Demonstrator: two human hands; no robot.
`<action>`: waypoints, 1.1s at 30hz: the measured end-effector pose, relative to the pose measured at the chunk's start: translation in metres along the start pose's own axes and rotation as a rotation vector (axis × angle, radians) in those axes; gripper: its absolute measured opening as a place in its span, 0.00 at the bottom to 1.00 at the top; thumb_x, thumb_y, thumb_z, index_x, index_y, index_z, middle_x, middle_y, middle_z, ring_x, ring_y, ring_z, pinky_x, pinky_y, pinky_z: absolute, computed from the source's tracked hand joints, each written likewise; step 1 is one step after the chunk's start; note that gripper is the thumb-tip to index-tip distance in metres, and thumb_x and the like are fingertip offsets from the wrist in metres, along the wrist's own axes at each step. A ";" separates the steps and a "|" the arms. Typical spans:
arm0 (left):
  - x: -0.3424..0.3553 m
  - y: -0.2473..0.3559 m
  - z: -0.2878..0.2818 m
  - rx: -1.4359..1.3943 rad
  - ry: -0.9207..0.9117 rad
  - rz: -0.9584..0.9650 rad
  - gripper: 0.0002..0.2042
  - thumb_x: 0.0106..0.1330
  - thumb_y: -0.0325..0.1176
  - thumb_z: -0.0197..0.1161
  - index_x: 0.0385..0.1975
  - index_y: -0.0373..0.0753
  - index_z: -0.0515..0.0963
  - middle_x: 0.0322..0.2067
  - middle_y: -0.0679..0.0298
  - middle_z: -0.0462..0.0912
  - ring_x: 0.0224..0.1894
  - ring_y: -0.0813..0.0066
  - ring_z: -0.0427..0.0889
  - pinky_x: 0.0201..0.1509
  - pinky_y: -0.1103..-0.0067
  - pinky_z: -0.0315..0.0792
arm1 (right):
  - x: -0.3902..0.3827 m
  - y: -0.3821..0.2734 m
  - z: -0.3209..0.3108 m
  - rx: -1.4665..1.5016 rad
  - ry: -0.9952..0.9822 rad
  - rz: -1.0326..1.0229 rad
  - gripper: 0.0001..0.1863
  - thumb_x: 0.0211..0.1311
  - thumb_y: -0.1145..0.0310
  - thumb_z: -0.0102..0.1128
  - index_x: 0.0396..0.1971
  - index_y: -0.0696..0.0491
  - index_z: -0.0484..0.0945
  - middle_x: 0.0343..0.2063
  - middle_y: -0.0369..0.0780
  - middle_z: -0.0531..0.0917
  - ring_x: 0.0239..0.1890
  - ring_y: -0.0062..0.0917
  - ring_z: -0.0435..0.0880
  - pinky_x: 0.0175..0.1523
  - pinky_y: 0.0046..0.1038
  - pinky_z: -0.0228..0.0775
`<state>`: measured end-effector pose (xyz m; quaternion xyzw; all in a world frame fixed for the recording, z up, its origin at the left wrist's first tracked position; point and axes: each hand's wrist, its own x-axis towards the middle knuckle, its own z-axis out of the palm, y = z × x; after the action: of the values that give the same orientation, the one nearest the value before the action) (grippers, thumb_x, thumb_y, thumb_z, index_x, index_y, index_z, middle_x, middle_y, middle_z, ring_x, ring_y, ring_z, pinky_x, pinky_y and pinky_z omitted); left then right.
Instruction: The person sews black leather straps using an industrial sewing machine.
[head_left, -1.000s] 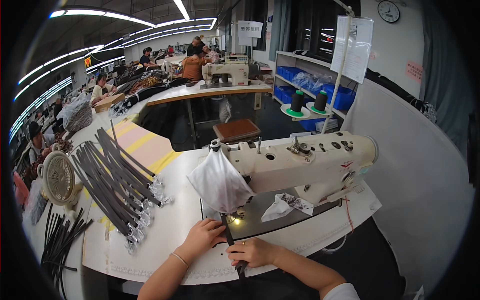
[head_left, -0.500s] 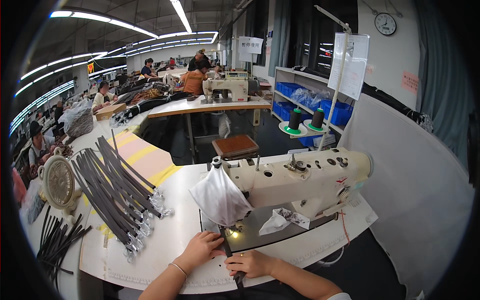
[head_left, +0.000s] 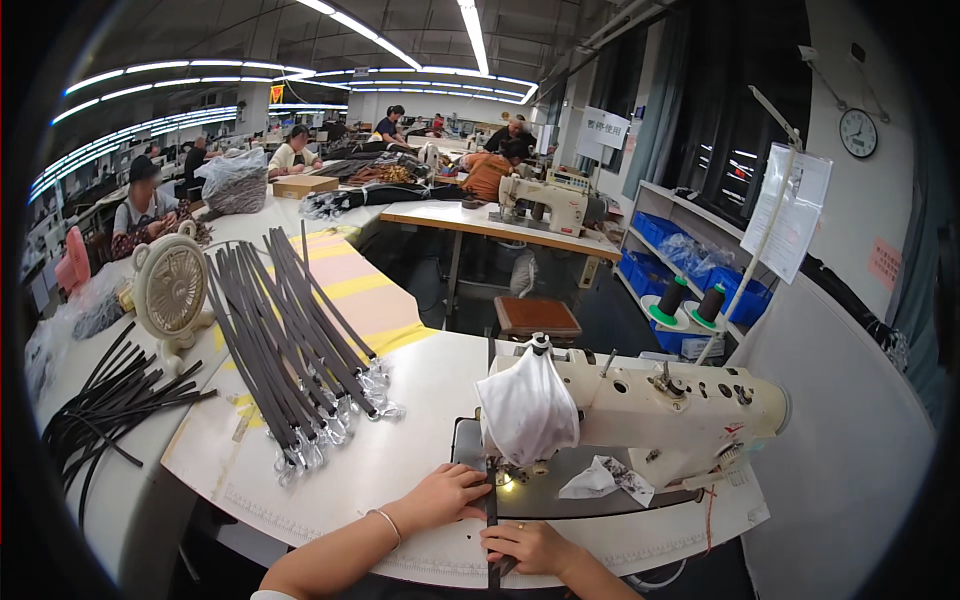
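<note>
A long dark strap runs lengthwise under the head of a cream sewing machine; its far end shows beyond the machine. My left hand lies flat beside the needle area, fingers stretched out with their tips at the strap's left edge. Nearer the table's front edge, my right hand is closed on the strap, with a ring on one finger. A white cloth drapes over the machine head and hides part of it. The needle and presser foot are hard to make out beside a small lit lamp.
Many dark straps with metal clasps lie fanned out at left. More loose black strips and a cream fan are farther left. A stained white rag rests on the machine bed. Thread cones stand behind; co-workers sit far off.
The view has swung left, so things appear farther right. The strap now shows beyond the machine head, where it did not before. Both hands remain at the strap.
</note>
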<state>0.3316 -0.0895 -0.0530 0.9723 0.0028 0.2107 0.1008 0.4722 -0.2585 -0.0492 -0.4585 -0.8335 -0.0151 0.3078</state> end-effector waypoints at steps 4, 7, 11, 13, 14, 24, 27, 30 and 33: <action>-0.001 0.001 -0.001 -0.018 -0.008 -0.030 0.23 0.53 0.46 0.62 0.45 0.39 0.76 0.48 0.60 0.73 0.51 0.65 0.70 0.54 0.71 0.64 | 0.003 -0.002 -0.003 -0.012 -0.028 0.003 0.13 0.45 0.66 0.66 0.33 0.52 0.78 0.37 0.34 0.80 0.31 0.26 0.81 0.32 0.24 0.73; -0.001 0.000 0.001 -0.018 0.012 -0.022 0.23 0.53 0.46 0.62 0.45 0.39 0.76 0.48 0.60 0.73 0.51 0.64 0.70 0.54 0.70 0.65 | 0.004 -0.003 -0.004 -0.029 -0.034 0.006 0.13 0.45 0.66 0.66 0.34 0.52 0.78 0.37 0.34 0.80 0.31 0.26 0.81 0.33 0.24 0.73; 0.000 0.000 0.001 -0.029 0.023 -0.021 0.23 0.52 0.46 0.62 0.44 0.38 0.76 0.48 0.60 0.73 0.50 0.63 0.70 0.53 0.70 0.65 | 0.005 -0.003 -0.006 -0.016 -0.038 0.013 0.14 0.44 0.67 0.66 0.34 0.52 0.78 0.36 0.35 0.80 0.30 0.26 0.80 0.33 0.25 0.73; 0.000 0.001 0.001 -0.036 0.026 -0.020 0.23 0.52 0.46 0.62 0.44 0.38 0.76 0.48 0.60 0.73 0.50 0.64 0.70 0.53 0.71 0.65 | 0.005 -0.004 -0.006 -0.024 -0.034 0.010 0.14 0.44 0.67 0.66 0.33 0.52 0.78 0.36 0.35 0.80 0.29 0.26 0.80 0.33 0.25 0.73; 0.000 0.001 0.001 -0.039 0.027 -0.017 0.22 0.52 0.46 0.62 0.44 0.39 0.76 0.48 0.60 0.73 0.50 0.64 0.70 0.53 0.70 0.65 | 0.005 -0.004 -0.006 -0.027 -0.030 0.011 0.14 0.44 0.67 0.66 0.33 0.52 0.78 0.35 0.35 0.80 0.29 0.26 0.80 0.33 0.25 0.72; -0.001 0.001 0.002 -0.055 0.035 -0.023 0.21 0.53 0.44 0.62 0.44 0.39 0.76 0.47 0.59 0.73 0.51 0.63 0.69 0.55 0.69 0.63 | 0.003 -0.001 -0.005 -0.031 -0.040 0.010 0.14 0.42 0.67 0.67 0.33 0.51 0.79 0.35 0.34 0.80 0.29 0.25 0.80 0.32 0.24 0.71; -0.001 0.001 0.001 -0.046 0.051 -0.008 0.23 0.53 0.45 0.62 0.45 0.38 0.75 0.45 0.60 0.73 0.50 0.64 0.69 0.55 0.71 0.61 | 0.004 -0.002 -0.006 -0.027 -0.028 0.001 0.12 0.43 0.70 0.65 0.32 0.52 0.77 0.35 0.34 0.79 0.29 0.25 0.79 0.31 0.24 0.73; -0.001 -0.001 0.004 -0.046 0.049 -0.009 0.22 0.53 0.46 0.62 0.45 0.39 0.75 0.46 0.60 0.73 0.50 0.64 0.69 0.55 0.71 0.61 | 0.005 -0.003 -0.006 -0.021 -0.029 0.001 0.12 0.43 0.70 0.65 0.31 0.52 0.77 0.35 0.34 0.79 0.28 0.25 0.79 0.30 0.24 0.72; 0.000 0.001 0.003 -0.046 0.045 -0.015 0.22 0.53 0.46 0.62 0.45 0.39 0.75 0.45 0.61 0.73 0.50 0.64 0.69 0.55 0.71 0.61 | 0.004 -0.001 -0.004 -0.008 -0.015 0.009 0.12 0.43 0.70 0.65 0.31 0.52 0.77 0.35 0.34 0.79 0.27 0.25 0.79 0.29 0.24 0.72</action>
<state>0.3324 -0.0911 -0.0554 0.9648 0.0078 0.2317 0.1244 0.4722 -0.2575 -0.0436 -0.4636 -0.8338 -0.0137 0.2995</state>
